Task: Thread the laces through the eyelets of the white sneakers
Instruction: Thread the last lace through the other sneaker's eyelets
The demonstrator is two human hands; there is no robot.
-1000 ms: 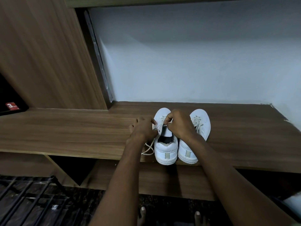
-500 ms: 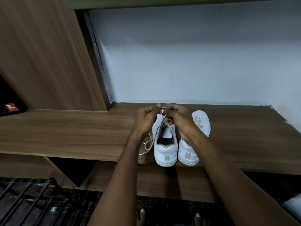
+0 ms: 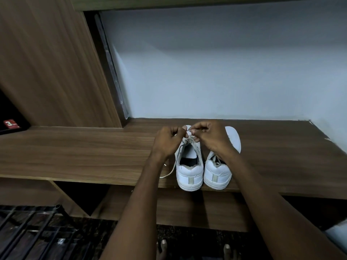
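- Compared with a second ago, both hands have come up off the middle of the shoe and now meet higher, over its toe end; half a second ago they were already about there, so it's only a small shuffle since.
- Left hand [image 3: 167,141] has its fingers curled in, pinching the lace [image 3: 188,140] right where it comes off the eyelets.
- Right hand [image 3: 210,136] is doing the same from the other side: thumb and fingertip clenched on the lace, nearly touching the left hand's fingers.
- Left sneaker [image 3: 189,172] sits heel toward the camera at the front edge of the wooden shelf [image 3: 84,152], roughly 6 o'clock from the hands. Tongue is showing and the lace is only crossed near the toe end.
- A loose tail of that lace trails off at about 8 o'clock from the shoe onto the shelf.
- Right sneaker [image 3: 218,173] is touching it at 3 o'clock, same direction, its toe poking out past the right hand.
- Black metal rack [image 3: 32,231] is down at 7 o'clock, bare toes [image 3: 163,244] at the bottom edge, and a red sticker [image 3: 10,123] over at 9 o'clock.
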